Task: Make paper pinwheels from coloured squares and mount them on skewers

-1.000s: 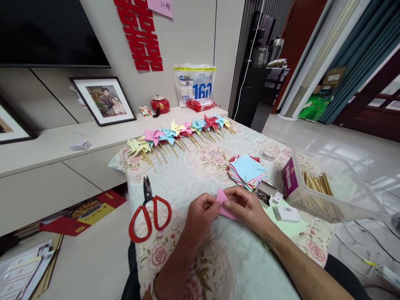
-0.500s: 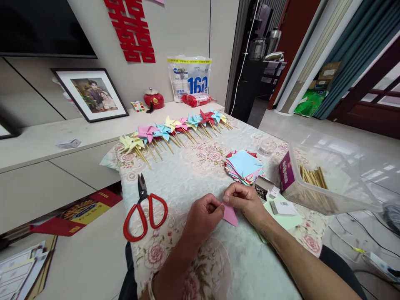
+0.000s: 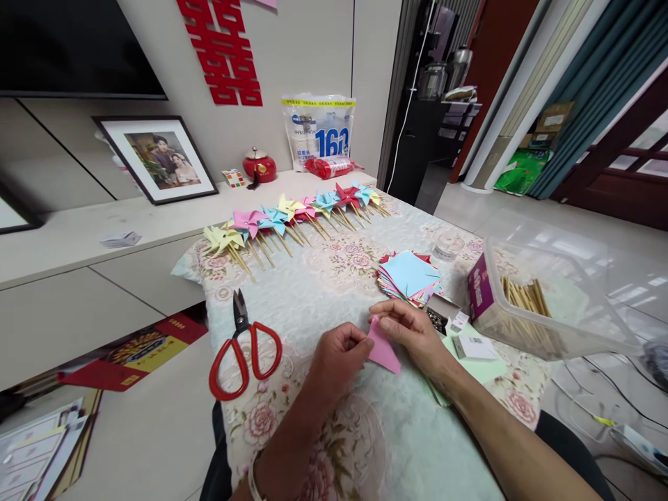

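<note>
While pinched between both hands' fingers (image 3: 360, 342), pink paper (image 3: 383, 351) folded

I see bright, even daylight from the right; soft shadows; sharp centre; strong wide-angle bending at edges.

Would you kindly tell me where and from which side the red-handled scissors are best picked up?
Grip the red-handled scissors by the two red loops, coming from the near edge of the table: they lie flat and closed, loops toward the person, dark blades pointing away. The left hand is nearer.
</note>
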Demonstrator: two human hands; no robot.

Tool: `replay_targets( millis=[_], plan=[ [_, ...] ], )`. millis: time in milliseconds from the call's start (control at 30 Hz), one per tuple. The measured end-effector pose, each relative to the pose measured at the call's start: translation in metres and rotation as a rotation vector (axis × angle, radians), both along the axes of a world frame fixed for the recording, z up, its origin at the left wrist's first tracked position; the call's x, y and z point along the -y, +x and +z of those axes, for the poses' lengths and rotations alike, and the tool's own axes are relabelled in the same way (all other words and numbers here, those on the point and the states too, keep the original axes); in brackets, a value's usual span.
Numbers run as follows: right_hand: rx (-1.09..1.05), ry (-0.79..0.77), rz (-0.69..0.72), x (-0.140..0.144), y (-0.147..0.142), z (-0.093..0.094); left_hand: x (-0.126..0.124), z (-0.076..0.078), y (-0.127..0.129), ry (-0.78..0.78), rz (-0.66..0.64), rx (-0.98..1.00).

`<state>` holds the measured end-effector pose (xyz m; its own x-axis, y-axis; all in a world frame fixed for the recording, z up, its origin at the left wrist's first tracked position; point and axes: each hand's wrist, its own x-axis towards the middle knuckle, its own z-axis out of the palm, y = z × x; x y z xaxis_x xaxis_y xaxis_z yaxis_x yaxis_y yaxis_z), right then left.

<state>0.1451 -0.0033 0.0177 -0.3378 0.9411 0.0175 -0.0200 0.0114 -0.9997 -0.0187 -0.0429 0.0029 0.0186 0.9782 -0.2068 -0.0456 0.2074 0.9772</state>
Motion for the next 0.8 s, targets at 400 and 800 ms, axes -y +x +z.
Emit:
replay_targets(
  millis=[400, 800],
  plan=[
    [-0.012, -0.020, 0.001, -0.002, -0.006, -0.015, -0.002, 0.001, -0.005, -0.002, 0.132, 0.184],
    [-0.142, -0.035, 0.121, 0.004, -0.012, -0.012, -0.005, 0.007, -0.002, -0.002, 0.199, 0.412]
  ],
)
